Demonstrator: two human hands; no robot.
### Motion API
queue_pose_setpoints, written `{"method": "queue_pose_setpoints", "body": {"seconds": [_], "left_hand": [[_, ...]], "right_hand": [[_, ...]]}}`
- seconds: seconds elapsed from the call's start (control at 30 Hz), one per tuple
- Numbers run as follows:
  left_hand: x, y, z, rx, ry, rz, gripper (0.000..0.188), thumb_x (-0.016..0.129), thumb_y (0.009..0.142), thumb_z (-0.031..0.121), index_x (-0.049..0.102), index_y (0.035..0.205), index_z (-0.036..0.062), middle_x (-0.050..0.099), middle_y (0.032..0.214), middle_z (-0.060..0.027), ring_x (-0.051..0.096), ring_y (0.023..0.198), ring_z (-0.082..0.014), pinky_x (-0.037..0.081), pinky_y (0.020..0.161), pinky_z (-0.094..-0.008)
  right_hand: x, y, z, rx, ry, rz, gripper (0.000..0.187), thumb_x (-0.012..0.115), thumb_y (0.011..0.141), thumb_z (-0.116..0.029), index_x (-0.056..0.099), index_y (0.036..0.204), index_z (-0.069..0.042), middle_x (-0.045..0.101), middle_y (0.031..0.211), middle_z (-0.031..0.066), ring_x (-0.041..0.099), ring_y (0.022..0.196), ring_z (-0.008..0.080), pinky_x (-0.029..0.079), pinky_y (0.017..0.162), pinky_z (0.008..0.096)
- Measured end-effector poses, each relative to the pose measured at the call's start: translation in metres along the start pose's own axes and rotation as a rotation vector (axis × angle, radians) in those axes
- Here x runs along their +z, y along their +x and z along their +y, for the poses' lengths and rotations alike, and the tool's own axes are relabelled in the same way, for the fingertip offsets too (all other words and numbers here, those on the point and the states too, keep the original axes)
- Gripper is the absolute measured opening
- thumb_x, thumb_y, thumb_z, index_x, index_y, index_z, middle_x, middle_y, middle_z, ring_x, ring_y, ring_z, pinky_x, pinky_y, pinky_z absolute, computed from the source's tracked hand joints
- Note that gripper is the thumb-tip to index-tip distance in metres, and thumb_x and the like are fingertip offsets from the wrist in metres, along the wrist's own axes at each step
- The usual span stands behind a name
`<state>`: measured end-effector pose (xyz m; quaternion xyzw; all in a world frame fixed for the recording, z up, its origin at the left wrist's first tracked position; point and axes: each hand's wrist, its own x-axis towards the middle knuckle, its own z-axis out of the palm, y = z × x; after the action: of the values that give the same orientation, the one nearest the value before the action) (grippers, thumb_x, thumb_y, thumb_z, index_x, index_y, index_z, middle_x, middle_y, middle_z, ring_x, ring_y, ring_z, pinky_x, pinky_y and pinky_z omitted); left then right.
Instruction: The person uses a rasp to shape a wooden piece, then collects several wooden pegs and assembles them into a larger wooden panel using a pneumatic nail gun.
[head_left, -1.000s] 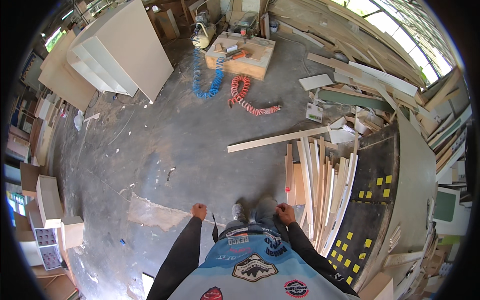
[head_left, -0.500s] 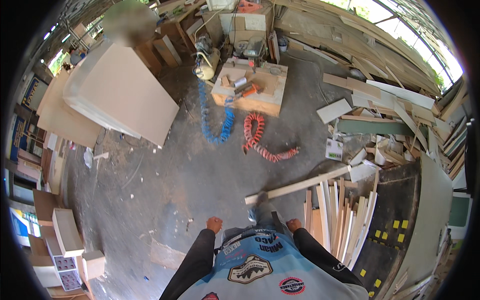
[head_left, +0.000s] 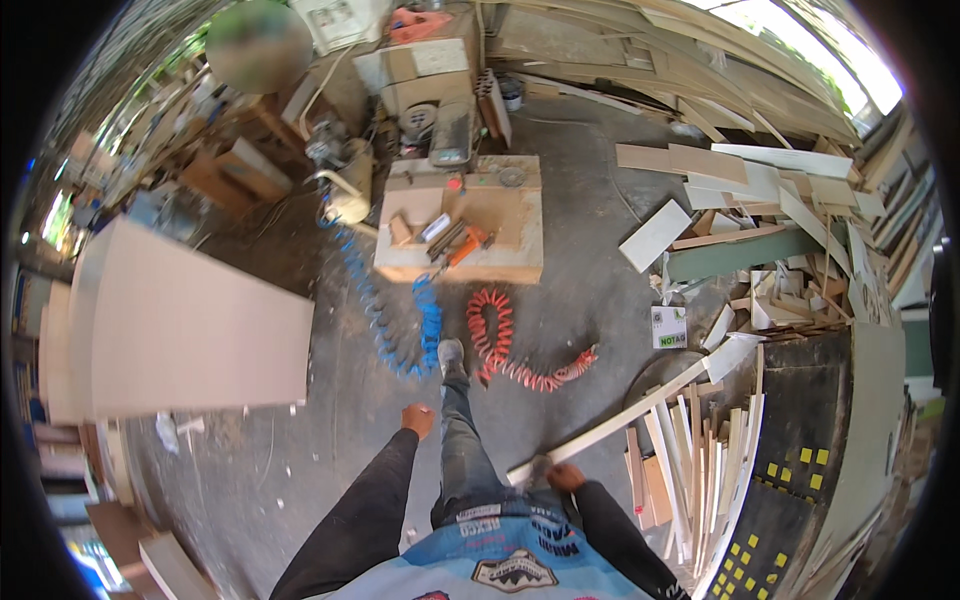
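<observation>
My left hand (head_left: 418,421) hangs over the grey floor with its fingers curled and nothing seen in them. Beside a long pale wooden strip (head_left: 622,416) on the floor is my right hand (head_left: 566,477), also curled, and no object shows in it. The strip passes just beyond that hand, apparently below it; contact cannot be made out. My leg in grey-blue jeans reaches forward, its shoe (head_left: 451,355) by a blue coiled air hose (head_left: 429,318). A red coiled air hose (head_left: 530,377) lies right of the shoe.
Ahead stands a low wooden worktable (head_left: 515,255) with an orange-handled tool (head_left: 468,246) on it. An air compressor (head_left: 350,195) stands left of it. A large pale panelled box (head_left: 200,320) is at left. Scrap boards (head_left: 655,235) and upright wood strips (head_left: 700,470) crowd the right.
I have stepped forward; the worktable, hoses and strip now appear closer. My left arm reaches farther out, and a leg has swung ahead. Both hands remain curled.
</observation>
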<state>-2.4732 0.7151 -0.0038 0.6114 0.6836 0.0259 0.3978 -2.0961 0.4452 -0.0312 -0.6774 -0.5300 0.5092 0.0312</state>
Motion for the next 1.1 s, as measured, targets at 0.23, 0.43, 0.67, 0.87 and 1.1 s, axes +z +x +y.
{"method": "queue_pose_setpoints", "body": {"seconds": [0.23,0.43,0.67,0.87,1.1], "left_hand": [[-0.034,0.294,0.074,0.276,0.073,-0.056,0.016,0.068,0.082,0.022,0.071,0.079,0.0068,0.071,0.083,-0.0182,0.068,0.084,-0.0402,0.054,0.076,-0.0484],[-0.003,0.471,0.135,0.353,0.366,-0.185,0.039,0.073,0.082,0.022,0.059,0.114,0.0048,0.064,0.11,-0.0181,0.06,0.108,-0.037,0.05,0.088,-0.0508],[0.04,0.536,0.138,0.354,0.675,-0.147,0.055,0.076,0.083,0.026,0.052,0.128,0.0038,0.058,0.127,-0.0139,0.053,0.124,-0.0309,0.038,0.101,-0.0565],[0.015,0.523,0.14,0.309,0.552,-0.327,0.052,0.078,0.08,0.029,0.058,0.12,0.0037,0.064,0.117,-0.014,0.057,0.119,-0.0328,0.033,0.102,-0.059],[-0.054,0.329,0.114,0.461,0.288,-0.339,0.043,0.08,0.075,0.03,0.062,0.105,0.0049,0.066,0.106,-0.016,0.06,0.107,-0.037,0.031,0.096,-0.0617]], "right_hand": [[0.093,-0.027,-0.094,0.547,0.854,0.206,0.036,0.062,0.096,-0.036,0.074,0.106,-0.003,0.076,0.097,0.0097,0.071,0.091,0.0187,0.054,0.084,0.0328],[0.03,-0.006,-0.298,0.89,0.845,0.196,0.037,0.061,0.095,-0.031,0.073,0.113,-0.001,0.073,0.106,0.023,0.072,0.096,0.034,0.057,0.082,0.0425],[0.074,0.013,-0.362,1.192,1.212,0.355,0.026,0.064,0.093,-0.023,0.073,0.097,0.001,0.069,0.076,0.006,0.059,0.067,0.0123,0.049,0.059,0.0289],[0.133,0.009,-0.392,1.16,1.313,0.435,0.035,0.066,0.092,-0.026,0.071,0.114,0.001,0.069,0.077,0.0065,0.06,0.069,0.0137,0.051,0.062,0.0312],[0.181,0.03,-0.387,1.026,1.482,0.53,0.023,0.066,0.095,-0.021,0.071,0.102,0.001,0.076,0.093,0.0097,0.072,0.077,0.0171,0.055,0.068,0.0293]]}}
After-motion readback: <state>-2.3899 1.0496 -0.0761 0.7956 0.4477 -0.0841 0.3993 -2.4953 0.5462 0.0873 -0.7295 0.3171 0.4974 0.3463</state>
